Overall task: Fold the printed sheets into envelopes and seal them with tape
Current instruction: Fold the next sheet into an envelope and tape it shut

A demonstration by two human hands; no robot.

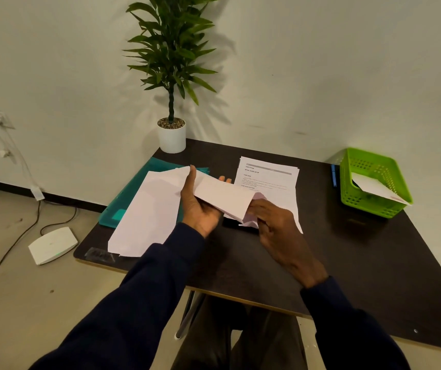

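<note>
A folded white sheet point(223, 197) is held above the dark table point(347, 249) between both hands. My left hand point(198, 206) grips its left end, thumb up over the top. My right hand point(275, 222) pinches its lower right corner. A printed sheet point(267, 174) lies flat behind the hands. More white sheets point(147, 212) lie at the left, on a teal folder point(131, 193). Clear tape strips point(99, 254) stick to the table's front left corner.
A green plastic basket point(374, 182) with a folded white paper inside stands at the back right, a blue pen point(334, 175) beside it. A potted plant point(171, 134) is on the back left corner. A dark flat object point(234, 224) lies under the held sheet. A white device point(52, 244) and cables are on the floor.
</note>
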